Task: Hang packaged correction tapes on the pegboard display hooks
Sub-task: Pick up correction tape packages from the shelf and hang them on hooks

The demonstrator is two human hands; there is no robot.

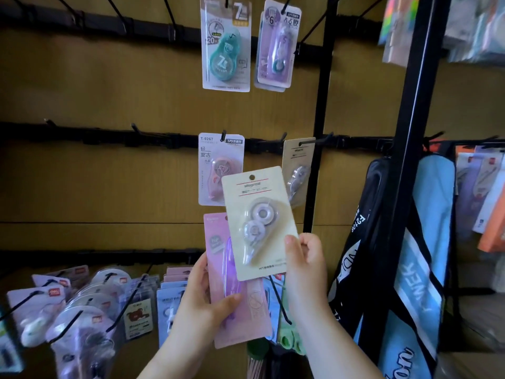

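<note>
My right hand [306, 263] pinches the lower right edge of a cream-carded correction tape pack [258, 222], held upright in front of the board with its punched hole at the top. My left hand [207, 294] grips a pink-carded pack [237, 310] lower down, partly behind the cream one. On the middle rail hang a pink pack marked T-9267 [216, 168] and a matching cream pack [297, 170] on a black hook [314, 140]. The cream pack in my right hand sits below and left of that hook.
Two packs, teal [226, 45] and purple [277, 47], hang on the top rail. Bare black hooks [136, 129] line the rails to the left. Several filled hooks of packs [82, 305] crowd the bottom row. A black upright post [410, 132] and a blue bag [420, 269] stand at right.
</note>
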